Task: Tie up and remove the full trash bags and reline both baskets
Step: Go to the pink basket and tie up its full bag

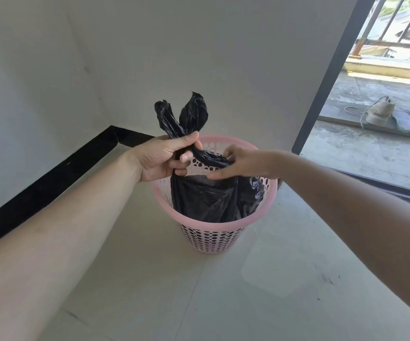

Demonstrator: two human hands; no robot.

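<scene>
Observer: Forearms enter from both lower corners, bare. Grip state?

Recorder: Left hand (pixel 164 158) is fisted round the twisted neck of the trash bag (pixel 204 200); two loose ends stand up above the fist. Right hand (pixel 243 163) pinches a strand of the same bag running off to the right, fingers over, thumb under.

Observer: Bag position?

Recorder: Its body sits inside the basket (pixel 213 238), which is pink, perforated and upright on the pale tiled floor (pixel 223 291). The neck stands above the rim.

Observer: Beyond?

Recorder: White wall (pixel 150 57) with black skirting board (pixel 51 183), behind and to the left. Dark door frame (pixel 329 77) on the right, open to a concrete terrace. One shoe (pixel 379 114) with a trailing lace lies out there, with a railing (pixel 395 18) farther off.
</scene>
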